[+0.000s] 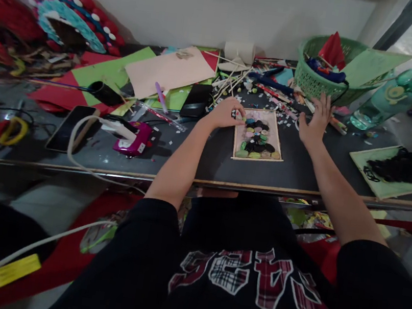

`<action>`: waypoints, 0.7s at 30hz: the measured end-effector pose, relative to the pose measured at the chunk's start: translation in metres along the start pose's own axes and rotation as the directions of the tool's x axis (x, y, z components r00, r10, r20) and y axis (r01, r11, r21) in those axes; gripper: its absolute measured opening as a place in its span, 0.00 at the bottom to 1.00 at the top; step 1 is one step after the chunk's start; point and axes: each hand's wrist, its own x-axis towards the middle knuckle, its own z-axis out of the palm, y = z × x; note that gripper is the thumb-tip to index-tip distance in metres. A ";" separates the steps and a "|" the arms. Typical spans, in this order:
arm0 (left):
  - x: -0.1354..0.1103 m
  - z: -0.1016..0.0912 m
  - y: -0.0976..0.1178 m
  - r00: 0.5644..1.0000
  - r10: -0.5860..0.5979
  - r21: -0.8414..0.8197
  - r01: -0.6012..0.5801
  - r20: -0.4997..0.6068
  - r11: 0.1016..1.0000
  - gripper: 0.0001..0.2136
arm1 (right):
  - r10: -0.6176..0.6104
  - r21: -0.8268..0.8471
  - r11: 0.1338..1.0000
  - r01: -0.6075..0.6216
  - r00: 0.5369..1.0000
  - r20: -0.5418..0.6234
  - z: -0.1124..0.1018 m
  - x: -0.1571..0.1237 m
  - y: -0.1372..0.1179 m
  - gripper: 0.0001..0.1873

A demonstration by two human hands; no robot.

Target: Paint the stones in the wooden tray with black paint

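A small framed board (277, 145) covered with black, green and pastel buttons lies on the dark table in front of me. My left hand (228, 113) rests at the board's upper left corner, fingers curled and pressed on its edge. My right hand (314, 120) is flat on the table to the right of the board, fingers spread toward a green basket (310, 79), holding nothing. Small scraps and loose bits lie scattered around both hands.
Coloured paper sheets (168, 71), sticks and a black box (197, 100) lie behind the board. A pink glue gun (133, 139), a phone (66, 127) and a white cable sit at left. A green tray of black pieces (391, 172) and a green bottle (392, 97) stand at right. Another person's arm shows lower left.
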 end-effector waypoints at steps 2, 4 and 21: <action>-0.002 -0.002 -0.004 0.991 -0.075 -0.018 0.074 -0.109 0.997 0.08 | 0.010 -0.007 1.000 -0.010 1.000 0.015 0.001 -0.002 0.000 0.31; -0.003 -0.002 -0.010 0.967 -0.140 -0.012 0.140 -0.213 0.990 0.10 | 0.022 -0.039 0.999 -0.020 0.999 0.040 0.003 -0.002 0.000 0.30; -0.013 -0.031 -0.054 0.677 -0.394 0.060 0.543 -0.622 0.838 0.10 | -0.005 -0.080 0.997 0.008 0.999 0.040 -0.003 -0.014 -0.013 0.31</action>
